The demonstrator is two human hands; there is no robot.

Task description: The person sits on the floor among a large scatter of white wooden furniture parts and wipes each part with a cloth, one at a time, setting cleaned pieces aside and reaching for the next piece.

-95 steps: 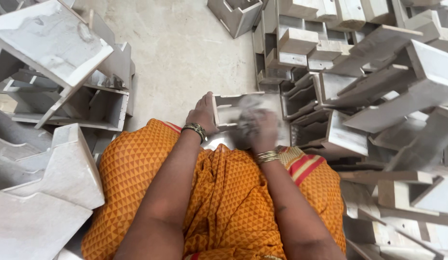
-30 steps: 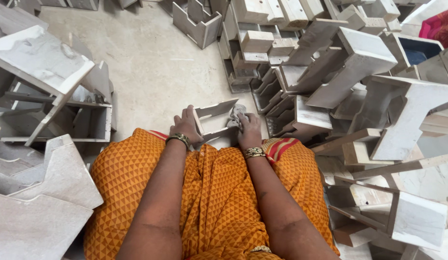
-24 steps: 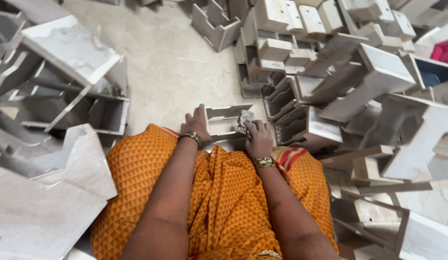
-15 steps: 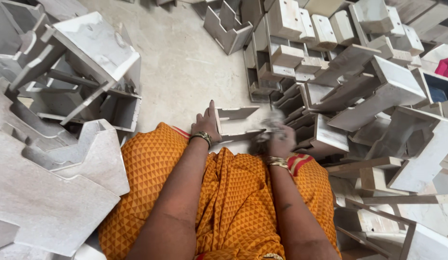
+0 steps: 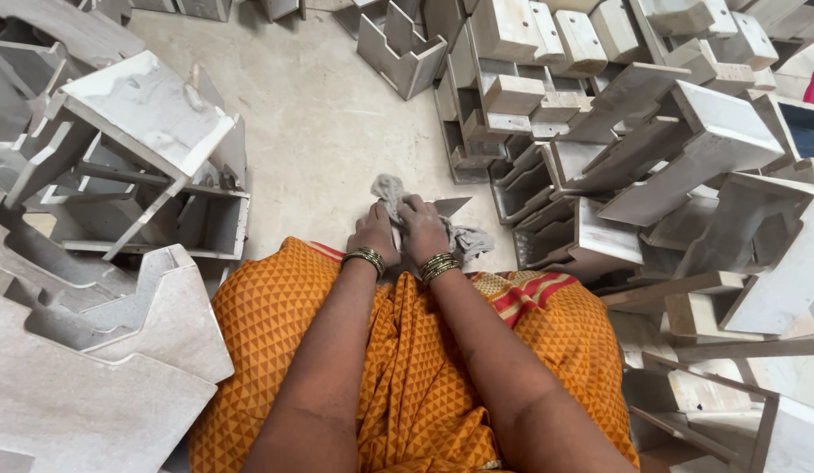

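Note:
I sit on the floor in an orange patterned garment [image 5: 407,350]. Both hands meet just past my knees over a small pale stone piece [image 5: 446,208], of which only a corner shows. My left hand [image 5: 373,232] rests on the piece's left side. My right hand [image 5: 422,229] presses a crumpled grey cloth [image 5: 388,190] against it; more of the cloth hangs out to the right. Bangles sit on both wrists.
Stacks of pale stone shelf-like pieces crowd the right side [image 5: 652,149] and the left [image 5: 144,149]. A large flat slab piece [image 5: 91,350] lies at my near left. Bare beige floor [image 5: 328,114] runs ahead between the stacks.
My hands have drawn together over the piece. The cloth has moved from the right of the piece to its top left. The stone piece is now mostly hidden.

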